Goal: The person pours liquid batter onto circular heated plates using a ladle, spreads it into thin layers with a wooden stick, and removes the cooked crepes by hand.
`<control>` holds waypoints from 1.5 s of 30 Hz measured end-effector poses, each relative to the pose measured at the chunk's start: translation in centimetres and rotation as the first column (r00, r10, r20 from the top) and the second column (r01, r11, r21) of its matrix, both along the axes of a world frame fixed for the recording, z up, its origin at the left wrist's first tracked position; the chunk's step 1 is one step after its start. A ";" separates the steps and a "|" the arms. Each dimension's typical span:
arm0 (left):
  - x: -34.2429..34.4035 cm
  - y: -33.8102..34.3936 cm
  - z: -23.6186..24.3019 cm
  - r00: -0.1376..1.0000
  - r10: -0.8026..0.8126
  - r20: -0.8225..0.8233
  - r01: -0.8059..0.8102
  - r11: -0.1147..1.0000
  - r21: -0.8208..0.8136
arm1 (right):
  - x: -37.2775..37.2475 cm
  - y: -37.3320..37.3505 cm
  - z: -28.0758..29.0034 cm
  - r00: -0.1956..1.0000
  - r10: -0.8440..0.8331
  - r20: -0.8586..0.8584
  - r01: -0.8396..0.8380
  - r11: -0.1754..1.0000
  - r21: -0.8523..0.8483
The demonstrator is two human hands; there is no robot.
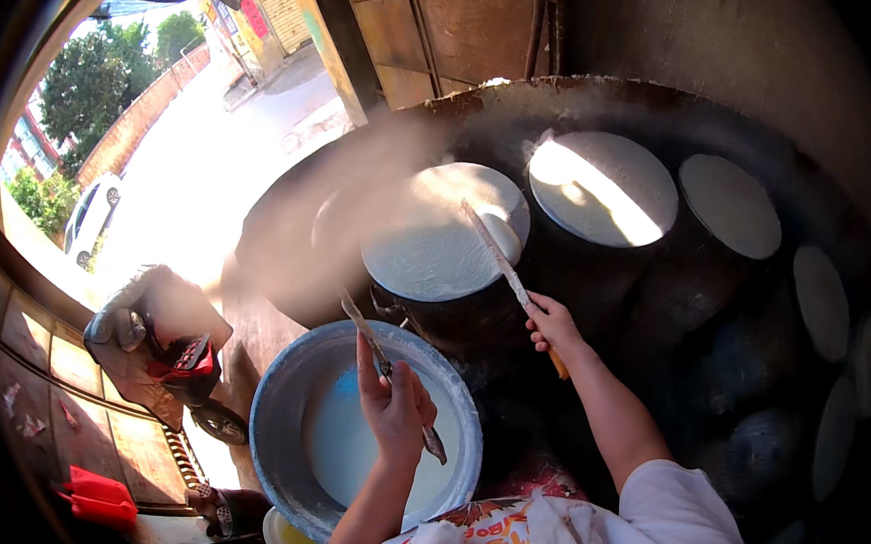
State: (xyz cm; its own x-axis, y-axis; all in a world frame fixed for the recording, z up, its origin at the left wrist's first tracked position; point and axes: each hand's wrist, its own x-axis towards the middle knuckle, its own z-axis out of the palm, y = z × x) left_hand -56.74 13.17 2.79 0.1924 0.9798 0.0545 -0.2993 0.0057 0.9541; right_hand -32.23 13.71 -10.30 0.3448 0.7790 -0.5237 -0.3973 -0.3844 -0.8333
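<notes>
- Blade point(497, 251), long and flat, with an orange handle point(560, 365): the fingers of the right hand point(550, 327) are closed around it near the handle end.
- The white disc point(412, 256) lies ahead of those fingers and to their left. The blade's long axis slants away and leftward from the hand, so its far end lies across the right part of the disc, just beside a pale rounded bulge point(503, 238). Whether that end touches the disc or hangs just above it, I can't tell from this angle.
- Of the two hands, the right is nearer to the disc.
- The left hand point(394, 404) grips a slim tool point(364, 326) between thumb and fingers, over the basin point(270, 406). This tool slopes from upper left to lower right, its top end near the disc's left edge.
- Inside the basin is a whitish liquid point(330, 455).
- Rightward around the dark round stove point(574, 290) sit further pale discs point(731, 207), well apart from both hands.
- Steam point(345, 202) blurs the stove's left side.
</notes>
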 end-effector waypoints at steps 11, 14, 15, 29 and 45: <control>10.6 5.3 -1.5 0.998 -0.039 -0.059 0.036 0.998 -0.057 | 6.2 -2.6 0.5 0.961 0.272 -0.049 -0.275 0.960 -0.055; 13.8 6.3 -0.4 0.995 -0.042 -0.091 0.035 0.996 -0.077 | 10.6 4.8 0.8 0.925 0.281 0.255 -0.298 0.954 0.032; 14.8 6.2 -0.3 0.996 -0.048 -0.078 0.043 0.997 -0.066 | 11.0 6.9 1.7 0.892 0.231 0.389 -0.284 0.955 0.084; 16.8 14.5 -2.8 0.861 -0.136 0.490 0.392 0.791 -0.469 | 13.2 6.8 2.0 0.156 0.239 0.958 -0.287 0.939 -0.188; 19.7 13.1 -8.4 0.682 0.365 0.634 0.313 0.638 -0.704 | 4.3 2.5 0.2 0.861 0.193 0.470 -0.341 0.905 0.255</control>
